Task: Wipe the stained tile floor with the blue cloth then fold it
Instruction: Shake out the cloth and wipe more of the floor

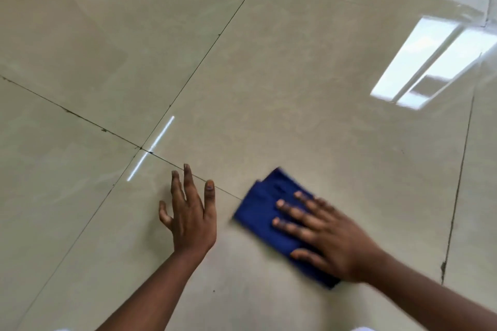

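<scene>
The blue cloth (271, 215) is pressed flat under the right hand (330, 239), fingers straight, for wiping. The left hand (192, 212) is spread wide on the tile floor (269, 75) for support.

A bright window reflection (430, 62) (blurred) lies at the far right, and a thin light streak (152, 148) crosses a grout line (80, 117).

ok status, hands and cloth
Right hand flat on blue cloth, pressing it to tile floor. Left hand open on floor beside it. Nothing in the way.
</scene>
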